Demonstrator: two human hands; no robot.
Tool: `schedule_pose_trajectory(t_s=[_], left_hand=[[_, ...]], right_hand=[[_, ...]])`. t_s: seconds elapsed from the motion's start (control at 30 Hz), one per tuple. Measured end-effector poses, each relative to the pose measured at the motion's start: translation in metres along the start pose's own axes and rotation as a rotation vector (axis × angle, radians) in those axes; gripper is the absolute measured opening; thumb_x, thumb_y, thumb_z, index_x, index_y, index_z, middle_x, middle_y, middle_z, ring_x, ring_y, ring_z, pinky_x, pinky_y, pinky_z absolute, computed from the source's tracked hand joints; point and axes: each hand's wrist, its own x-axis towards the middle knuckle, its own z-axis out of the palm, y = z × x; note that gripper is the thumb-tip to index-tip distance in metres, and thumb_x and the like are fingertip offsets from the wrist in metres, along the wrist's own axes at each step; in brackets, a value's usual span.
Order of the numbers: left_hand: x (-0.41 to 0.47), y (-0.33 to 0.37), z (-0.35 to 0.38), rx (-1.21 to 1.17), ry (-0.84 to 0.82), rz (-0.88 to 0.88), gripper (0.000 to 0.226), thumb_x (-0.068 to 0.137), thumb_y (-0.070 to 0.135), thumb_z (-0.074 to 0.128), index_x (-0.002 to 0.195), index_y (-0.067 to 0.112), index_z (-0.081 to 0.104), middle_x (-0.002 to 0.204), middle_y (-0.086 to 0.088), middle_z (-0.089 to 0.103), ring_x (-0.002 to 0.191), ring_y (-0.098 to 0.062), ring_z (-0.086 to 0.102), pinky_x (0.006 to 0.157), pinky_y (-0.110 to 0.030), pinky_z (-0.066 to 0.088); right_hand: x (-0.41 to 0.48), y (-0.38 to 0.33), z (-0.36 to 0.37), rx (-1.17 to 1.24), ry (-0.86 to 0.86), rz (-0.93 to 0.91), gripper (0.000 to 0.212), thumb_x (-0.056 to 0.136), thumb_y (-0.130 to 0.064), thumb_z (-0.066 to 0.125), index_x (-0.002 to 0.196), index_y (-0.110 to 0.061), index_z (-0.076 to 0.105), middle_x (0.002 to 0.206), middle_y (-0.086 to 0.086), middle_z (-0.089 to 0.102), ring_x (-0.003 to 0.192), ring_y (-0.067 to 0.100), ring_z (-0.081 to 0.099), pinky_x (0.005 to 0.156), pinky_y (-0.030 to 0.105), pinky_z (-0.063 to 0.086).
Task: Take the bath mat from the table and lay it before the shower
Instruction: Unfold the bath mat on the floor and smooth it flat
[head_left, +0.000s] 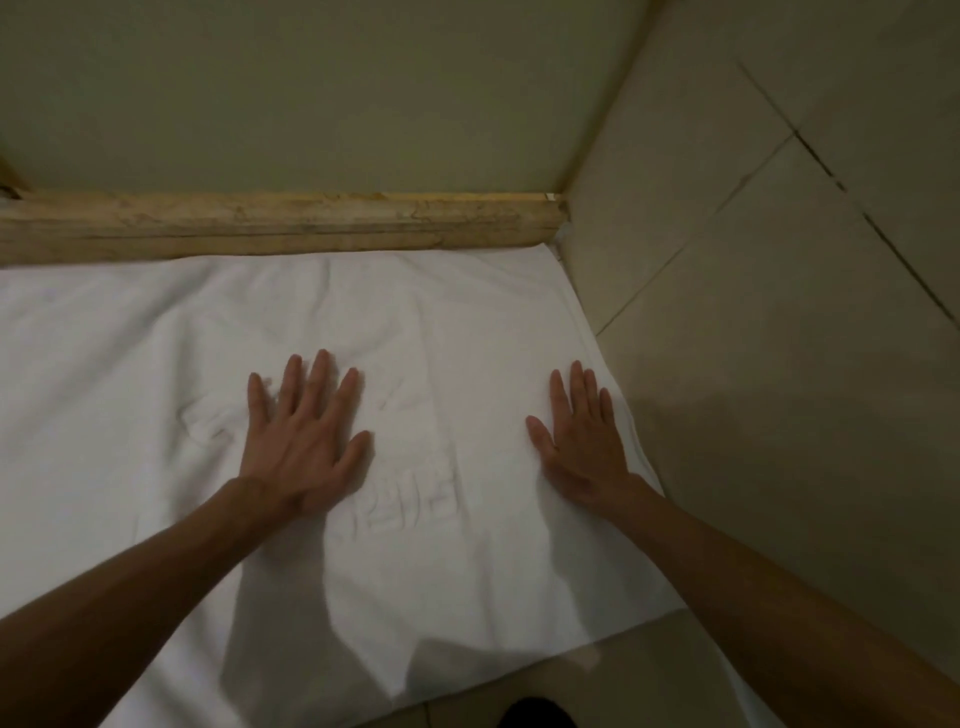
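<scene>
The white bath mat (156, 364) lies spread flat on the floor, its far edge against a worn stone curb (260, 221) and its right edge along a tiled wall. Raised lettering shows in its middle, near my wrists. My left hand (304, 436) rests palm down on the mat's centre, fingers apart. Near the mat's right edge my right hand (584, 441) lies flat on it too, fingers straight. Neither hand grips anything. The mat's left part runs out of view.
Beyond the curb lies a pale beige surface (311, 88). A tiled wall (779, 260) with dark grout lines rises on the right. Bare floor tile (571, 670) shows at the mat's near edge, and a dark shape (535, 714), perhaps a foot, sits at the bottom.
</scene>
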Motion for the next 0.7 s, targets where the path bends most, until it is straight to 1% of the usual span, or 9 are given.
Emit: schedule_pose_trajectory(t_s=[0.17, 0.3, 0.47, 0.6, 0.7], left_hand=[[0.009, -0.014, 0.003, -0.012, -0.032, -0.052, 0.082, 0.081, 0.069, -0.003, 0.151, 0.029, -0.008, 0.159, -0.007, -0.015, 0.145, -0.03, -0.015, 0.113, -0.055, -0.011], [0.006, -0.016, 0.008, -0.026, -0.021, -0.053, 0.079, 0.082, 0.071, -0.004, 0.15, 0.031, -0.011, 0.159, -0.006, -0.014, 0.145, -0.029, -0.015, 0.112, -0.057, -0.011], [0.005, -0.017, 0.011, -0.016, -0.014, -0.07, 0.078, 0.083, 0.07, -0.003, 0.15, 0.032, -0.012, 0.159, -0.006, -0.014, 0.145, -0.029, -0.015, 0.112, -0.058, -0.011], [0.007, -0.016, 0.011, 0.005, -0.026, -0.072, 0.078, 0.082, 0.07, -0.003, 0.149, 0.032, -0.015, 0.159, -0.005, -0.016, 0.145, -0.029, -0.017, 0.11, -0.057, -0.013], [0.005, -0.02, 0.009, 0.005, -0.012, -0.045, 0.078, 0.084, 0.07, 0.002, 0.15, 0.031, -0.012, 0.159, -0.007, -0.015, 0.144, -0.03, -0.017, 0.11, -0.057, -0.014]], right_hand=[[0.005, -0.002, 0.003, 0.013, -0.018, 0.0, 0.071, 0.096, -0.052, 0.025, 0.151, -0.014, 0.0, 0.158, 0.014, -0.008, 0.145, 0.026, -0.011, 0.118, 0.039, -0.008], [0.005, 0.001, 0.005, -0.007, -0.035, -0.004, 0.072, 0.095, -0.055, 0.022, 0.151, -0.016, -0.003, 0.158, 0.013, -0.011, 0.145, 0.025, -0.014, 0.116, 0.037, -0.012], [0.004, 0.0, 0.003, -0.015, -0.042, -0.004, 0.072, 0.096, -0.054, 0.022, 0.151, -0.016, -0.001, 0.159, 0.014, -0.009, 0.145, 0.025, -0.012, 0.117, 0.039, -0.009], [0.004, 0.0, 0.002, -0.022, -0.047, 0.0, 0.071, 0.096, -0.054, 0.023, 0.151, -0.015, 0.0, 0.158, 0.015, -0.008, 0.145, 0.027, -0.011, 0.118, 0.041, -0.007], [0.005, -0.005, -0.001, -0.009, -0.04, 0.003, 0.071, 0.095, -0.054, 0.023, 0.151, -0.016, 0.001, 0.158, 0.016, -0.008, 0.145, 0.028, -0.011, 0.117, 0.041, -0.007]])
